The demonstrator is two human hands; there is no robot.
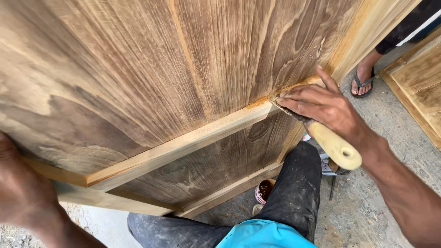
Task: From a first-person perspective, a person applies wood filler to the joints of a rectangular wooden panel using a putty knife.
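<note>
Right hand (324,108) clamped on brush (321,135) at door panel (151,78); left hand (18,183) blurred, grip unclear

— What is carrying everything here?
— A grey concrete floor (367,202).
— What is lying directly on it?
— A small open can (263,190) of brown stain is sitting there.

right hand (328,108) grips brush (321,133) | bristles on door rail (183,142)
</note>
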